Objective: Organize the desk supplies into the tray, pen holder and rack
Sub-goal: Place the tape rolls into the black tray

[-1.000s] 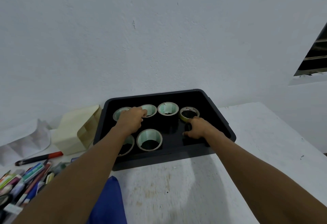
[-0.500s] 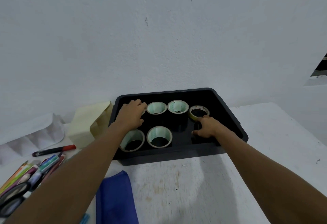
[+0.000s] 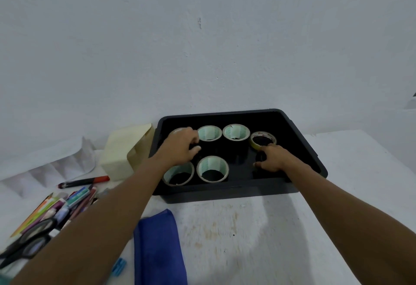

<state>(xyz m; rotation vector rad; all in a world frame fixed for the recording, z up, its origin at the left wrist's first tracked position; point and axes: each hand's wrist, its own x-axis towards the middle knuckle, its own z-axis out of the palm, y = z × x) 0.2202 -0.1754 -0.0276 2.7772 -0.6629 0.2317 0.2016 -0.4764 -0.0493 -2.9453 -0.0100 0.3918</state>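
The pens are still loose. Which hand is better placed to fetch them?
Left. The pens lie left of the tray, beside the left forearm. The left hand must first release its tape roll; the right hand is at the tray's right side.

White desk [image 3: 247, 228], scuffed, brownish stains on the near side of the black tray [image 3: 301, 140]. Tray set far back, against the wall. Just left of tray: cream paper bag [image 3: 121, 152], close to its left wall; contact not clear. Farther left of tray: creased white paper [image 3: 45, 165]. Left of tray and nearer: red-ended marker [image 3: 83, 181], heap of pens and markers [image 3: 67, 203], black scissors [image 3: 29, 239]. Near side of tray, a little left: blue cloth [image 3: 157, 251], small light-blue clip [image 3: 119, 266].
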